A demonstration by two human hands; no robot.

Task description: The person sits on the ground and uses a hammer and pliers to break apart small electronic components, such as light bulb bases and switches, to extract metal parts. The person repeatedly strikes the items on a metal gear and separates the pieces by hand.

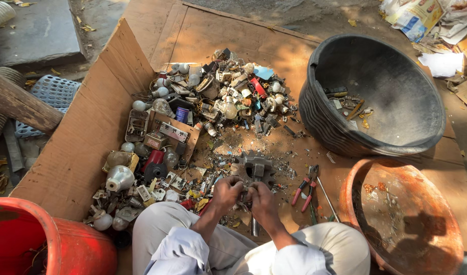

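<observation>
Both hands, left hand (226,193) and right hand (261,199), were closed together on a small scrap piece (244,202), just below the metal gear (254,169). Red-handled pliers (306,187) lay right of the gear, scrap heap (208,112) above it.

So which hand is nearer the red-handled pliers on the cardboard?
Right. The right hand is just left of the red-handled pliers; the left hand sits beyond it, farther from them, both hands on one small piece.

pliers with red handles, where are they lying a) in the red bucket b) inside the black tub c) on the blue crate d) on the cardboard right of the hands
d: the pliers lie on the cardboard just right of the right hand, outside the black tub.
</observation>
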